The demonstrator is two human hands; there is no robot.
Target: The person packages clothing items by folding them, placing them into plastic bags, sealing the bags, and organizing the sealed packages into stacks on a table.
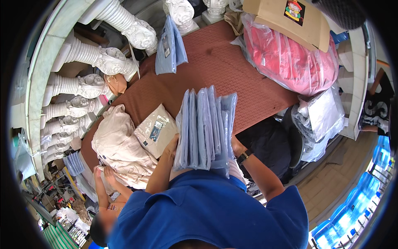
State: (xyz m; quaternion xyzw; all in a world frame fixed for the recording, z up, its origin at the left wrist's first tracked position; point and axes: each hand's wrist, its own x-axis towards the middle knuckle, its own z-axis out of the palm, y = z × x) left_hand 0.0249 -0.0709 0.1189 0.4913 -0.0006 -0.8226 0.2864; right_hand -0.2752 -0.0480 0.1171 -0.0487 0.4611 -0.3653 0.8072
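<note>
A stack of folded blue garments in clear plastic bags (203, 128) stands on edge between my hands, in front of my body. My left hand (171, 147) presses against its left side, and my right hand (238, 147) grips the right side; the stack hides most of the fingers. Left of the stack lies a beige garment in a clear bag (156, 129), with a loose pale pink garment (122, 145) beside it. Another bagged blue garment (169, 50) rests at the far side of the brown-covered table (207, 54).
Co-worker's hands (105, 174) hold the pink cloth at left. A large bag of red items (290, 58) sits at far right under a cardboard box (290, 20). White balusters (99, 58) line the left side. Black cloth (265, 145) and plastic bags (321, 120) lie right.
</note>
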